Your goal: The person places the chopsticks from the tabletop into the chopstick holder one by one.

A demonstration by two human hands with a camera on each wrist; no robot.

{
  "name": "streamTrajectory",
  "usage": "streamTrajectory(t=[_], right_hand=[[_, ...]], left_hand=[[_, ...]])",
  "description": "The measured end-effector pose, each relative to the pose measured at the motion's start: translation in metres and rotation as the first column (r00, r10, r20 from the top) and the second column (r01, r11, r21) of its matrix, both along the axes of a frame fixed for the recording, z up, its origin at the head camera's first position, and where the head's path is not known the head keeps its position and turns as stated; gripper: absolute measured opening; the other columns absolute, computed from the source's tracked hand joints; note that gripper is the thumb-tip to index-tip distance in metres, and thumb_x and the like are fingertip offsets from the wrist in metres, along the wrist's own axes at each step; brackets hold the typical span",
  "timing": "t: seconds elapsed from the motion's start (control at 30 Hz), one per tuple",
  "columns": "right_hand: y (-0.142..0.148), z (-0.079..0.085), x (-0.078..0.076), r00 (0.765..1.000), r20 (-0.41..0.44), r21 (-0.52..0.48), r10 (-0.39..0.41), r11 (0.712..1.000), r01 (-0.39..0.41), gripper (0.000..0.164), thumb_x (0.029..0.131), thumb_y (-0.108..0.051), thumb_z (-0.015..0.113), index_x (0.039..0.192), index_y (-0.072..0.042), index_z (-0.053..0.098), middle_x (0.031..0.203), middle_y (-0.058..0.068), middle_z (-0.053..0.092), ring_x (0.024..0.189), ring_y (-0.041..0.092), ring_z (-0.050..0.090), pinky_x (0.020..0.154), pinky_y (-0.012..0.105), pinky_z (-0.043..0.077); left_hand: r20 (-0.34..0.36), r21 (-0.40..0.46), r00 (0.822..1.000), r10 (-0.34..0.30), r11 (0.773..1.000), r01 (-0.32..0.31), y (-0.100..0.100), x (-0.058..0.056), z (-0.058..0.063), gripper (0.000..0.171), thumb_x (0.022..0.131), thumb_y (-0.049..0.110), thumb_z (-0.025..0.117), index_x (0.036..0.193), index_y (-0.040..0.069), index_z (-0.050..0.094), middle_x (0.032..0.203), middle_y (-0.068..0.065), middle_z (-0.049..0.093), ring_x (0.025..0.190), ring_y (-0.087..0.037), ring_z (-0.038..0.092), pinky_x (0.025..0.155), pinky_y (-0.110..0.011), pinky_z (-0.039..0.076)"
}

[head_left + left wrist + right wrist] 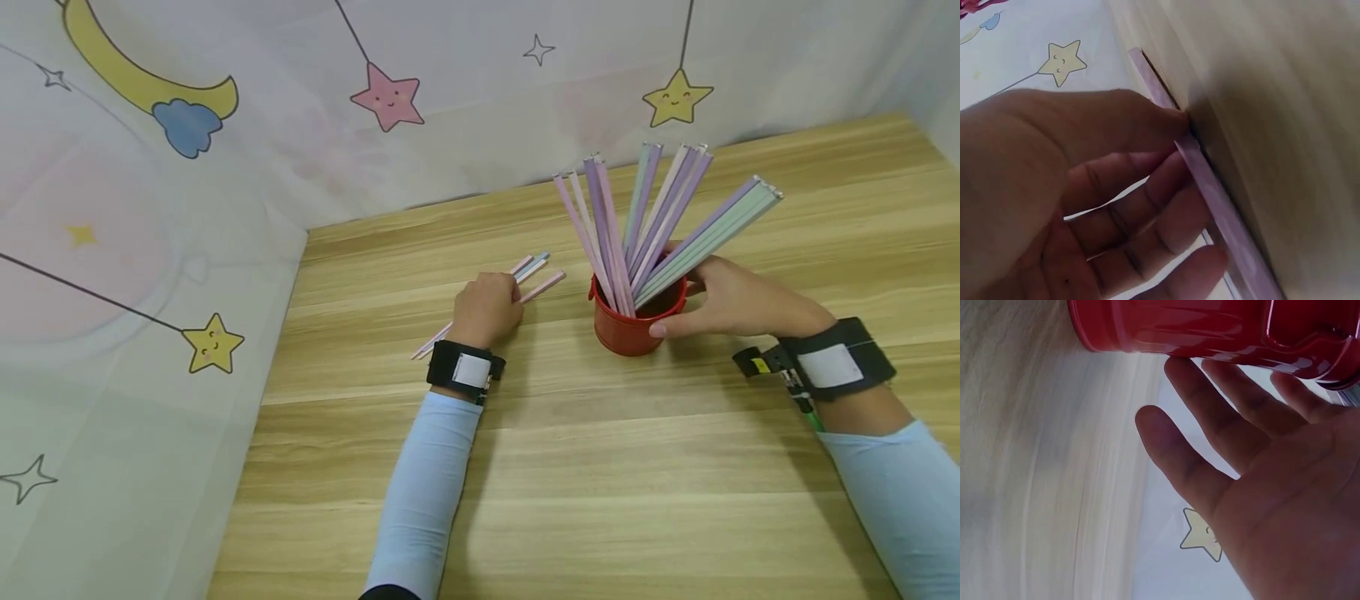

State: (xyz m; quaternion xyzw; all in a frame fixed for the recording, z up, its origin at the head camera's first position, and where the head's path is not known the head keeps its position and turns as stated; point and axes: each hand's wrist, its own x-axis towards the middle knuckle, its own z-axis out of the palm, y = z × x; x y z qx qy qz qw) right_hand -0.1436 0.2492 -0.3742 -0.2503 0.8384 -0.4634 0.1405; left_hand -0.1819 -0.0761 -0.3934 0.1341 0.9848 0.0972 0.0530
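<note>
My left hand (pixel 487 310) is low over a few thin sticks on the table. In the left wrist view its thumb and fingers pinch a long pink stick (pixel 1219 197). More pale sticks, one of them blue (pixel 534 265), lie beside and under this hand. A small red bucket (pixel 628 335) stands upright, holding many pastel sticks (pixel 675 208) in purple, pink, mint and white, fanned out above its rim. My right hand (pixel 738 300) holds the bucket's right side, thumb at the near rim and fingers behind; the lowest finger (pixel 1169 453) is apart from the red wall.
A wood-grain table (pixel 585 500) spreads under both hands. Behind it and on the left hangs a pale cloth backdrop (pixel 480 158) with stars and a moon. Each wrist wears a black strap (pixel 840 358) with a small camera.
</note>
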Motion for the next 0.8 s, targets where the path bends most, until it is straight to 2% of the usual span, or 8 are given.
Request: streamTrajectory(t=[0.13,0.27,0.37,0.43,0.5,0.53,0.73,0.8], right_hand=[[-0.001,-0.001,0.0,1.0,0.004,-0.012,-0.02,1.0,0.02,0.082,0.083,-0.016,0.084,0.151,-0.012,0.039,0.139,0.006,0.054,0.118,0.022,0.056,0.092,0.019,0.047],[0.0,-0.002,0.0,1.0,-0.008,-0.02,-0.019,1.0,0.019,0.081,0.083,-0.015,0.084,0.151,-0.013,0.04,0.139,0.005,0.053,0.119,0.023,0.055,0.093,0.018,0.047],[0.002,-0.003,0.0,1.0,-0.008,-0.027,-0.009,1.0,0.008,0.087,0.084,-0.013,0.083,0.155,-0.014,0.035,0.142,0.007,0.051,0.121,0.026,0.054,0.093,0.017,0.046],[0.003,-0.003,0.0,1.0,-0.006,-0.031,-0.004,1.0,0.004,0.089,0.084,-0.012,0.083,0.157,-0.014,0.032,0.143,0.009,0.051,0.121,0.028,0.054,0.092,0.017,0.046],[0.003,-0.003,0.0,1.0,-0.005,-0.036,-0.001,0.999,0.001,0.09,0.084,-0.012,0.083,0.158,-0.014,0.031,0.144,0.009,0.05,0.121,0.027,0.054,0.092,0.017,0.047],[0.003,-0.003,0.0,1.0,-0.008,-0.037,-0.001,0.999,0.001,0.089,0.084,-0.011,0.083,0.157,-0.014,0.032,0.144,0.009,0.05,0.121,0.027,0.054,0.092,0.018,0.047],[0.002,-0.003,0.0,1.0,-0.014,-0.036,-0.01,0.999,0.009,0.085,0.083,-0.011,0.083,0.154,-0.014,0.036,0.143,0.006,0.051,0.12,0.024,0.054,0.092,0.019,0.047],[0.001,-0.003,0.0,1.0,-0.013,-0.036,-0.012,0.999,0.011,0.086,0.083,-0.011,0.083,0.155,-0.014,0.035,0.143,0.007,0.05,0.12,0.025,0.054,0.091,0.019,0.048]], left_hand=[[-0.016,0.037,1.0,-0.014,0.999,0.015,0.001,0.001,0.002,0.007,0.091,0.019,0.07,0.093,0.013,0.073,0.084,0.0,0.066,0.07,-0.018,0.061,0.057,-0.034,0.05],[-0.036,0.2,0.999,-0.031,0.979,0.037,-0.001,0.001,0.011,0.017,0.094,0.018,0.067,0.108,0.01,0.072,0.086,0.0,0.068,0.066,-0.015,0.058,0.053,-0.028,0.045],[-0.059,0.362,0.997,-0.055,0.929,0.072,-0.005,0.001,0.022,0.026,0.095,0.014,0.064,0.119,0.007,0.07,0.088,-0.001,0.07,0.065,-0.013,0.059,0.054,-0.025,0.044],[-0.078,0.486,0.995,-0.059,0.87,0.09,-0.009,0.003,0.03,0.029,0.096,0.012,0.063,0.123,0.005,0.068,0.089,-0.003,0.07,0.067,-0.012,0.062,0.056,-0.024,0.047],[-0.099,0.605,0.994,-0.038,0.791,0.09,-0.012,0.005,0.037,0.028,0.096,0.012,0.064,0.123,0.004,0.068,0.09,-0.004,0.07,0.071,-0.011,0.066,0.059,-0.026,0.052],[-0.101,0.674,0.995,-0.019,0.734,0.083,-0.013,0.006,0.04,0.028,0.096,0.011,0.064,0.122,0.003,0.068,0.09,-0.005,0.07,0.073,-0.012,0.067,0.061,-0.027,0.054],[-0.121,0.957,0.989,0.08,0.274,0.094,-0.014,0.014,0.059,0.024,0.093,-0.001,0.066,0.117,-0.004,0.062,0.094,-0.015,0.065,0.071,-0.022,0.07,0.067,-0.035,0.061],[-0.149,0.979,0.982,0.116,0.16,0.129,-0.014,0.018,0.066,0.023,0.093,-0.002,0.066,0.115,-0.003,0.061,0.094,-0.016,0.065,0.071,-0.023,0.07,0.067,-0.036,0.061]])
